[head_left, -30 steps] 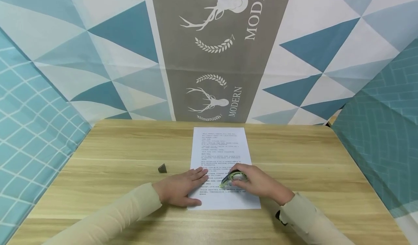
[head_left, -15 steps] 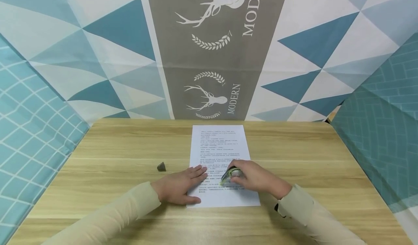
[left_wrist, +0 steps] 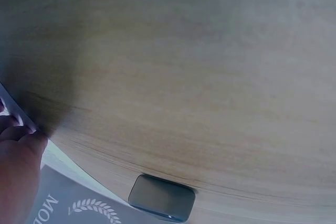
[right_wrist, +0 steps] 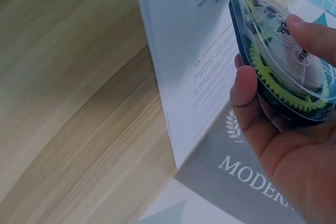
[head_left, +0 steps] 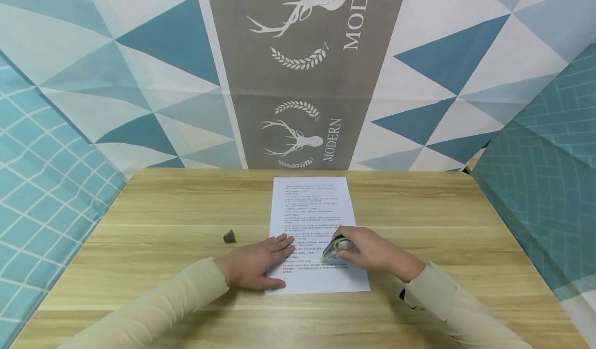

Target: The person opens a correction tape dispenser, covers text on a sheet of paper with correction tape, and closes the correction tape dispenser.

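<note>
Since the earlier frame, the right hand (head_left: 372,249) and its tape dispenser (head_left: 334,249) have slid a little rightward across the paper (head_left: 309,285); the left hand (head_left: 256,262) looks unmoved. Right hand is clamped on the dispenser, thumb on the clear face, fingers curled round the dark side. Left hand lies flat, fingers extended, thumb apart, over the sheet's left edge.

Risks, as judged: a wrist twist could tilt the tip off the printed line; uneven pressure could make the tape skip or snap; sideways drag could pull the sheet askew, since only its left side is pinned.

Dispenser sits inside the right hand's grip, its tip poking out leftward and down onto the lower text, apparently touching. Dark cap-like piece (head_left: 229,237) rests on the tabletop (head_left: 163,209), just beyond the left hand.
</note>
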Action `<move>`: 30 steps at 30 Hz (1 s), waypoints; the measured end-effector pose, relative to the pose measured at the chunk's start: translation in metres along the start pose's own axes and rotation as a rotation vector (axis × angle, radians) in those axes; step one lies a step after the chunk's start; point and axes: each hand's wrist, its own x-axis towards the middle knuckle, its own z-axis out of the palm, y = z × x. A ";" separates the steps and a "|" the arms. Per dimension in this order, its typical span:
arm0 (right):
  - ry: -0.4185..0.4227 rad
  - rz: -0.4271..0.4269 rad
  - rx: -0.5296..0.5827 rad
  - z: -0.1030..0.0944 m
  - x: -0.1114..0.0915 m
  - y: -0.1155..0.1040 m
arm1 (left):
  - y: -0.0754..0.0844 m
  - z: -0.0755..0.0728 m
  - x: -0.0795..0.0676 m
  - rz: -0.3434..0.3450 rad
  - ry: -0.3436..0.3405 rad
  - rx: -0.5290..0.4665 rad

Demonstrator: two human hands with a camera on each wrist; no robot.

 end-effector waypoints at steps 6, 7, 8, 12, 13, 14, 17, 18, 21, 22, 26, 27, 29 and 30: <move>0.011 0.000 -0.004 -0.004 -0.008 0.007 | 0.000 0.000 0.000 0.006 0.017 -0.003; 0.013 -0.002 -0.003 -0.005 -0.010 0.009 | 0.000 0.000 -0.001 0.006 0.019 -0.004; 0.016 -0.005 -0.001 -0.005 -0.011 0.010 | 0.000 0.000 -0.001 0.007 0.019 -0.004; 0.030 -0.005 0.002 -0.007 -0.016 0.016 | 0.000 0.000 0.000 0.003 0.018 0.002; 0.030 0.000 0.005 -0.007 -0.017 0.017 | 0.000 0.000 0.000 0.002 0.017 0.002; 0.030 0.008 0.008 -0.008 -0.018 0.017 | 0.000 0.000 0.000 0.002 0.017 0.004; 0.026 0.031 0.009 -0.008 -0.020 0.020 | 0.000 -0.001 0.000 0.003 0.015 -0.003; 0.026 0.035 0.009 -0.009 -0.021 0.021 | 0.001 -0.001 0.001 0.003 0.016 -0.002; 0.022 0.050 0.019 -0.010 -0.022 0.023 | 0.001 -0.001 0.000 0.002 0.013 -0.007; 0.021 0.053 0.024 -0.010 -0.023 0.023 | 0.001 -0.001 0.000 0.001 0.014 -0.007; 0.016 0.057 0.033 -0.012 -0.023 0.024 | 0.002 -0.002 0.000 0.001 0.015 -0.007; 0.015 0.057 0.035 -0.012 -0.023 0.024 | 0.001 -0.002 0.000 0.002 0.018 -0.006; 0.013 0.056 0.034 -0.012 -0.024 0.024 | 0.001 -0.002 0.000 0.008 0.025 -0.005; 0.013 0.054 0.034 -0.012 -0.024 0.025 | 0.001 -0.001 0.000 0.011 0.030 -0.002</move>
